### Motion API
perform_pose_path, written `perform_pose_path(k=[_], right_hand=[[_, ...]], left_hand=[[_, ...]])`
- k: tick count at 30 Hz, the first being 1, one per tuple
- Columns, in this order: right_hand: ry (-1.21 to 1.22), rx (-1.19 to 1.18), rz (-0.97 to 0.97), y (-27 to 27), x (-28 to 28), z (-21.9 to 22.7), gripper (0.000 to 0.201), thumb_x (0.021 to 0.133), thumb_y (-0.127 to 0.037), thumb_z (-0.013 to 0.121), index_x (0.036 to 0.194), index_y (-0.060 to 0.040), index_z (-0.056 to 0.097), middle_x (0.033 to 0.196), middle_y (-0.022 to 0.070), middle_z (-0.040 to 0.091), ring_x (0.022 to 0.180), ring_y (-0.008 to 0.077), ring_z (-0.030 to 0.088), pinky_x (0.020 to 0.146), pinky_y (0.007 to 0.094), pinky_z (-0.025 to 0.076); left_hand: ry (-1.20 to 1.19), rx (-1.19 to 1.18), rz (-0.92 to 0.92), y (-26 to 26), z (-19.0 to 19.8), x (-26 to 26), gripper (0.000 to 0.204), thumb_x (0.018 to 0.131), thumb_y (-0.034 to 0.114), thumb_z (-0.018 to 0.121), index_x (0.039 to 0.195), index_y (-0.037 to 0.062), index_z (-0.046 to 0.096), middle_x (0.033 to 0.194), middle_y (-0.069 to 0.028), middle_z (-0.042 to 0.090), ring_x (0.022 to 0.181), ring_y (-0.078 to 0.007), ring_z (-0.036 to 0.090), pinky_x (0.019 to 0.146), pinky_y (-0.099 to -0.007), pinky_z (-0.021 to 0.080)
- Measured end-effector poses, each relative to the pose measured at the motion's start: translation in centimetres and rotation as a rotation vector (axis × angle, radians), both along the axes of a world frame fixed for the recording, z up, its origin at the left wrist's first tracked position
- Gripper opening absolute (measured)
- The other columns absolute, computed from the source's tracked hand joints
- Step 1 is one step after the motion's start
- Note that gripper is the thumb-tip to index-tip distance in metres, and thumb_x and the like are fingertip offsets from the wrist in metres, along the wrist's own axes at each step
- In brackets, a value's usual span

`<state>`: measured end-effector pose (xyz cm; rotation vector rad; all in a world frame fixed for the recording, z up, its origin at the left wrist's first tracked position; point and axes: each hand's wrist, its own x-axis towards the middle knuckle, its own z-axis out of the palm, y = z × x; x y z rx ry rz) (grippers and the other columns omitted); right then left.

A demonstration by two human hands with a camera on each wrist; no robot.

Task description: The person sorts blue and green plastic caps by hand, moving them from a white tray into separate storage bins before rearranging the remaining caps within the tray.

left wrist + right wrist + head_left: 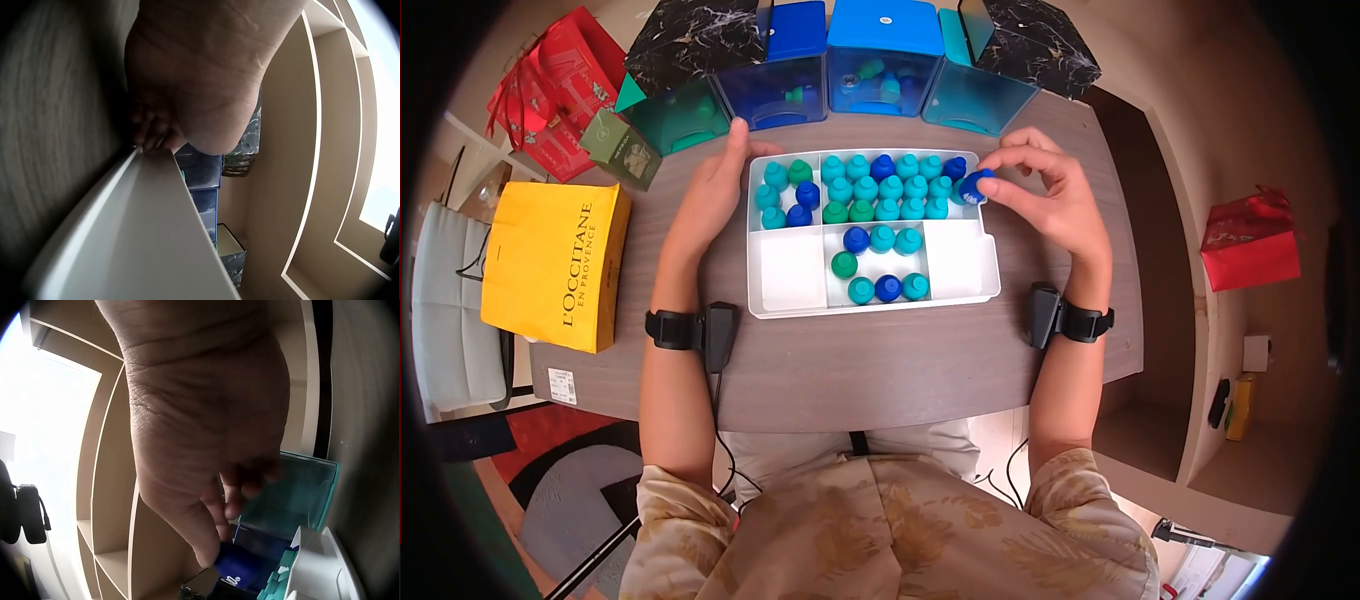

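Observation:
My right hand [1058, 200] pinches a small dark blue bottle [973, 188] between thumb and fingers, tilted over the right rim of a white divided tray [793, 272]. White lettering shows on the bottle [240, 567] in the right wrist view. Teal, blue and green bottles [890, 187] stand in rows in the tray's back compartments, and several more in the front middle one. Along the tray's left side lies my left hand [710, 195], its thumb raised and its fingers partly hidden behind the back left corner. In the left wrist view those fingers meet the tray's wall [156, 231].
Blue and teal bins [885, 75] line the table's back, with black marbled boxes [1030, 45] above them. A yellow bag [550, 265], a green box [622, 150] and a red bag [565, 85] are at the left. Another red bag [1250, 240] is at the right.

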<state>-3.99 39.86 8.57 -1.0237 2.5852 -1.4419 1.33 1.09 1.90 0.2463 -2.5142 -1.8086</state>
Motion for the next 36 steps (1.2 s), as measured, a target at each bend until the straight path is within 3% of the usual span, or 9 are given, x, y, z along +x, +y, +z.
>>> perform_pose_path(k=[14,20,23,29,36], right_hand=[[-0.107,0.082,0.113,-0.2,-0.3,-1.7,0.02,0.085,-0.009,0.089,0.104,-0.0065,0.082,0.103,0.0009,0.062,0.096,0.015,0.058,0.084,0.0293,0.045],[-0.14,0.0,-0.017,-0.7,-0.2,-1.3,0.018,0.091,-0.011,0.084,0.108,-0.0044,0.081,0.102,0.0021,0.067,0.095,0.0151,0.06,0.084,0.0296,0.047],[0.14,0.091,-0.125,-1.1,-1.0,-1.7,0.015,0.093,-0.01,0.08,0.107,-0.0047,0.081,0.103,0.0057,0.072,0.093,0.0183,0.063,0.079,0.0298,0.053],[0.103,0.039,-0.121,-1.6,-1.7,-3.6,0.016,0.094,-0.012,0.079,0.109,-0.0061,0.081,0.104,0.0063,0.074,0.094,0.0194,0.064,0.079,0.0323,0.055],[0.086,0.075,-0.087,-1.4,-2.0,-3.6,0.015,0.1,-0.013,0.074,0.11,-0.0029,0.078,0.11,0.0053,0.073,0.099,0.0179,0.065,0.088,0.0314,0.054]], left_hand=[[0.011,-0.019,-0.001,-0.1,-0.1,0.0,0.092,0.108,0.074,0.027,0.114,-0.0027,0.078,0.104,-0.0115,0.076,0.094,-0.0188,0.063,0.089,-0.0295,0.048],[0.015,-0.005,-0.004,-0.1,-0.1,-0.2,0.093,0.108,0.075,0.026,0.115,-0.0029,0.078,0.105,-0.0118,0.076,0.094,-0.0193,0.063,0.09,-0.0301,0.048],[0.007,-0.012,0.0,-0.1,-0.2,0.0,0.093,0.108,0.075,0.027,0.115,-0.0029,0.077,0.105,-0.0119,0.076,0.094,-0.0194,0.063,0.09,-0.0305,0.048],[0.012,-0.011,0.006,0.0,-0.2,-0.1,0.094,0.108,0.075,0.026,0.116,-0.0034,0.077,0.105,-0.012,0.076,0.094,-0.0194,0.063,0.09,-0.0306,0.048],[0.016,-0.001,-0.018,-0.1,-0.1,-0.1,0.092,0.109,0.073,0.027,0.114,-0.0038,0.077,0.104,-0.0116,0.076,0.094,-0.0191,0.064,0.089,-0.0301,0.049]])
